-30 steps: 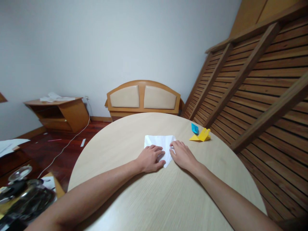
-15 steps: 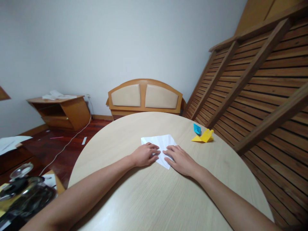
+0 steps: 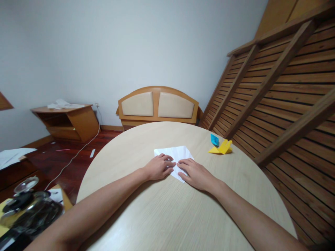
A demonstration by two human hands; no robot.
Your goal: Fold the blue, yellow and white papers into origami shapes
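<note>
A creased, folded sheet of white paper (image 3: 180, 151) lies on the pale wood-grain top of a round bench (image 3: 162, 216), with a pointed corner directed toward the person. The person's 2 bare hands rest on it from opposite sides, their fingertips nearly meeting near its middle. The left hand (image 3: 160, 167) lies palm down over the left part, its fingers slightly spread and bent. The right hand (image 3: 195, 173) covers the right part, its fingers likewise a little apart; neither hand visibly pinches the paper.

Beyond the right hand, near the bench's far right edge, 2 origami pieces sit close together: a small blue one (image 3: 214, 140) and a larger yellow one (image 3: 222, 148) with a pointed end facing left. Behind the bench, a wooden headboard (image 3: 156, 104) with 2 cream padded panels stands by the wall (image 3: 146, 42). A slatted wooden frame (image 3: 290, 115) leans at right. At left, a wooden cabinet (image 3: 85, 122) carries loose white papers (image 3: 62, 104), and a white cord (image 3: 78, 153) crosses the dark red floor (image 3: 110, 135).
</note>
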